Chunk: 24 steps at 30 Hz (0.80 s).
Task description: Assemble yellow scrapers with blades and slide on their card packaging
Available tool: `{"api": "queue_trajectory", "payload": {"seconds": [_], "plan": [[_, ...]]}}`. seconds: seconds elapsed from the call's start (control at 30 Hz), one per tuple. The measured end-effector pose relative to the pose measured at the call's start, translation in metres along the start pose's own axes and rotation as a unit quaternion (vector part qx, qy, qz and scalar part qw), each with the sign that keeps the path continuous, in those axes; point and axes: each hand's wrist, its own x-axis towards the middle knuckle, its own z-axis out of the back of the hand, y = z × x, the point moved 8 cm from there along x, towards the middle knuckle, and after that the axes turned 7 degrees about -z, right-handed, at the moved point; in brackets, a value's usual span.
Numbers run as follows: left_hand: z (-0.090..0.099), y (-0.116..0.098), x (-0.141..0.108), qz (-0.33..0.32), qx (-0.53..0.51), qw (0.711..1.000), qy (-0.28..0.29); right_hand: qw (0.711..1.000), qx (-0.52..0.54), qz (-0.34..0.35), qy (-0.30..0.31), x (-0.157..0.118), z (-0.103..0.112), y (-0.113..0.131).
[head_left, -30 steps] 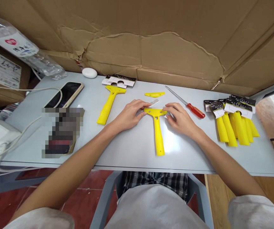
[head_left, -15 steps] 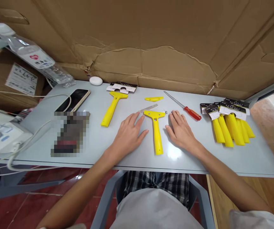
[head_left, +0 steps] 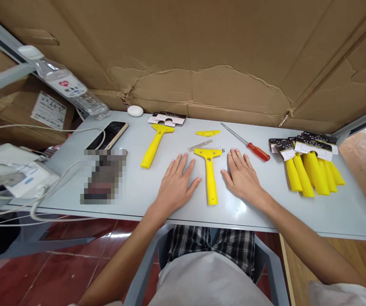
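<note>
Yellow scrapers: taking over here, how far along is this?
Done: the carded scrapers at right. In hand: nothing; the left hand and right hand lie flat beside a bare scraper handle. Still left: a loose blade, yellow blade cover and screwdriver beyond it.

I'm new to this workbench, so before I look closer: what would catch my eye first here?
The bright yellow scraper handle stands out first, lying mid-table between the left hand and right hand on the pale table. Further right sits a cluster of packaged yellow scrapers. A large torn cardboard sheet fills the view behind the table.
</note>
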Motion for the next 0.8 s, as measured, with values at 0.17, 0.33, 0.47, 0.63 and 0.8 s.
{"api": "queue_trajectory", "payload": {"seconds": [0.17,0.33,0.47,0.63,0.8], "plan": [[0.0015,0.0013,0.0010,0.009,-0.017,1.000,-0.004,1.000,0.010,0.003,-0.009,-0.0004,-0.0009,-0.0010],[0.0026,0.0009,0.0019,0.014,-0.018,1.000,0.003,1.000,0.010,0.005,-0.007,-0.0006,-0.0011,-0.0013],[0.0029,0.0007,0.0018,0.013,-0.011,1.000,0.003,1.000,0.008,0.004,0.009,-0.0012,0.0000,-0.0020],[0.0038,0.0019,0.0008,0.013,-0.012,1.000,-0.012,1.000,0.014,0.005,0.022,-0.0019,0.0000,-0.0031],[0.0017,0.0011,0.0000,0.014,0.001,1.000,-0.002,0.999,0.010,0.011,0.031,-0.0029,-0.0010,-0.0027]]}}
